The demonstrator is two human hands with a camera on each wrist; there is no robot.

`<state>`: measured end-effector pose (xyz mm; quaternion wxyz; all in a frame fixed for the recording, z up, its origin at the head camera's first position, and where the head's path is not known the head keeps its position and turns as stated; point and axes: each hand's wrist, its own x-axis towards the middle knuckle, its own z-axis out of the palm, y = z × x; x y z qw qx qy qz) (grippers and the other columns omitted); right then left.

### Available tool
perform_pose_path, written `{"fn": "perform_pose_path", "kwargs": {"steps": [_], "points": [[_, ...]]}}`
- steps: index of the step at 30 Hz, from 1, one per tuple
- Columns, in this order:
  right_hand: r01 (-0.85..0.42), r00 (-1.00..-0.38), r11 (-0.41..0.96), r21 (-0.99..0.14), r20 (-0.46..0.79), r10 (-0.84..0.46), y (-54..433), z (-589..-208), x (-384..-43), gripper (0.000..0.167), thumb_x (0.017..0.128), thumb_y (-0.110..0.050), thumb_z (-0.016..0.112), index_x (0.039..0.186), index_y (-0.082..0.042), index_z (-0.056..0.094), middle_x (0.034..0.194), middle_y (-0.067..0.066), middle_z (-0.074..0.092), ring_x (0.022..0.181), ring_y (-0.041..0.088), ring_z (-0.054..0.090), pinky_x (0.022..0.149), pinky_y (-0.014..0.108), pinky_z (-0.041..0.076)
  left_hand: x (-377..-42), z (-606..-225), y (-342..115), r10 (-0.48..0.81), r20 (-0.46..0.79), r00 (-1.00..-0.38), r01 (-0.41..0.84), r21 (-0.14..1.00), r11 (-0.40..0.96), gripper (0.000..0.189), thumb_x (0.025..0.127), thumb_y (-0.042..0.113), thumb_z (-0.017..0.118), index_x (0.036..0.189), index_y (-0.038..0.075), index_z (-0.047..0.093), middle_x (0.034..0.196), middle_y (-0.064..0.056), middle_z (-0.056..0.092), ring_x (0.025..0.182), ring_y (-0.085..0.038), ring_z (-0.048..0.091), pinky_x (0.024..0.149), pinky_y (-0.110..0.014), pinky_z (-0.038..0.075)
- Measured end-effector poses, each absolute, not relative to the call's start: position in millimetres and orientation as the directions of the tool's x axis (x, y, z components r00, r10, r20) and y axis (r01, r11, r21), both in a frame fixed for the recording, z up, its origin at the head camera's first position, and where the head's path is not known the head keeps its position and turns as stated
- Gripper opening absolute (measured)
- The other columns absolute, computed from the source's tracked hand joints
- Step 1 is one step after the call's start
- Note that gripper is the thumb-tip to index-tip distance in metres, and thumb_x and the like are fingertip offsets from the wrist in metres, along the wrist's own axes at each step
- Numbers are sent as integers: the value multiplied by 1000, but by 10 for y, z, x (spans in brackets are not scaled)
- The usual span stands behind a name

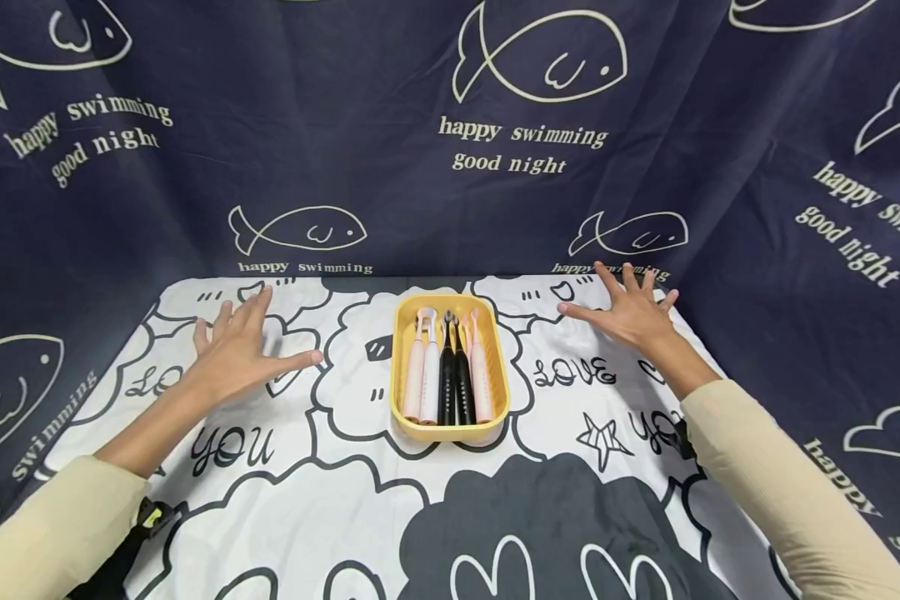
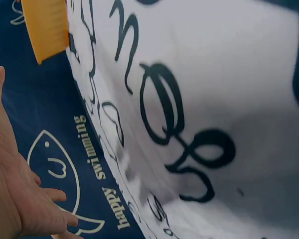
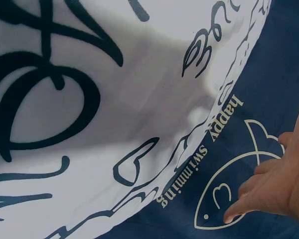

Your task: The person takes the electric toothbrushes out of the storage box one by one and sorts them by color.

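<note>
A yellow basket (image 1: pixel 501 375) stands in the middle of the table in the head view. Several electric toothbrushes lie side by side in it, heads toward the far end: a pink toothbrush (image 1: pixel 414 383) at the left, a white toothbrush (image 1: pixel 431 385), black toothbrushes (image 1: pixel 447 385), and a pink toothbrush (image 1: pixel 481 383) at the right. Left of the basket, my left hand (image 1: pixel 234 354) is held over the cloth with fingers spread and nothing in it. My right hand (image 1: pixel 630 312) is likewise spread and holds nothing, to the right of the basket and farther back.
A white cloth (image 1: pixel 270 533) with black cloud outlines and lettering covers the table. Dark blue fabric (image 1: pixel 420 192) printed with fish hangs behind and at both sides. The basket's yellow wall shows at the top of the left wrist view.
</note>
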<state>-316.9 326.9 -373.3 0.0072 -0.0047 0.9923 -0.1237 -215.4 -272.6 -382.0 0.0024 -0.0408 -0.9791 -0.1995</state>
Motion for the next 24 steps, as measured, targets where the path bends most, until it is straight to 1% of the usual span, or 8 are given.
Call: {"fn": "perform_pose_path", "kwargs": {"steps": [5, 8, 9, 12, 15, 17, 20, 24], "points": [[-2, -1000, 965, -261, -20, -7, 3260, -3724, -3189, 129, 89, -102, 52, 184, -29, 5, 186, 34, 5, 167, 69, -8, 119, 97, -8, -2135, -3847, -2591, 95, 1, -995, 87, 399, 913, 145, 87, 91, 71, 183, 11, -4, 186, -31, 13, 171, -63, 3, 129, -87, -1], [-5, -1000, 963, -269, -25, -12, 3253, -3724, -3197, 127, 89, -102, 52, 184, -31, 5, 185, 33, 12, 168, 69, -1, 121, 96, -6, -2128, -3880, -2520, 100, -2, -995, 91, 416, 905, 145, 87, 91, 72, 182, 9, -1, 185, -33, 17, 170, -60, 13, 131, -84, 6], [-5, -1000, 962, -271, -27, -13, 3253, -3729, -3201, 126, 90, -101, 52, 184, -31, 5, 185, 34, 15, 168, 68, 3, 122, 95, -4, -2126, -3895, -2496, 103, -1, -995, 93, 420, 903, 145, 88, 91, 72, 182, 8, 0, 184, -34, 19, 170, -59, 16, 132, -83, 8], [-5, -999, 962, -272, -34, -15, 3245, -3746, -3206, 126, 89, -103, 50, 184, -31, 9, 182, 36, 22, 168, 65, 18, 124, 93, 8, -2119, -3926, -2428, 113, 4, -994, 104, 434, 895, 144, 88, 89, 73, 182, 7, 3, 180, -36, 27, 167, -58, 25, 132, -81, 15], [-7, -999, 963, -269, -42, -20, 3231, -3774, -3210, 127, 88, -105, 48, 184, -30, 11, 179, 39, 27, 161, 66, 30, 122, 91, 23, -2101, -3951, -2356, 121, -12, -993, 102, 459, 883, 143, 89, 89, 72, 182, 6, 3, 179, -35, 31, 167, -58, 26, 132, -80, 17], [-5, -999, 963, -269, -48, -19, 3218, -3789, -3211, 128, 87, -106, 47, 184, -29, 12, 178, 39, 29, 158, 67, 36, 119, 89, 31, -2086, -3960, -2304, 126, -27, -992, 97, 481, 871, 141, 90, 88, 71, 182, 6, 3, 179, -35, 32, 168, -58, 25, 132, -81, 17], [-3, -998, 965, -264, -58, -19, 3199, -3807, -3214, 129, 88, -106, 47, 184, -27, 13, 178, 38, 31, 154, 68, 40, 116, 85, 38, -2065, -3974, -2208, 127, -56, -990, 80, 517, 853, 142, 90, 89, 71, 182, 7, 2, 183, -32, 26, 169, -59, 21, 131, -82, 18], [-7, -998, 966, -258, -64, -24, 3184, -3828, -3211, 128, 89, -104, 47, 183, -23, 16, 177, 36, 34, 153, 66, 43, 117, 83, 39, -2040, -4001, -2084, 135, -93, -986, 61, 555, 830, 146, 87, 92, 71, 183, 12, -3, 186, -30, 17, 169, -60, 21, 130, -81, 25]]}}
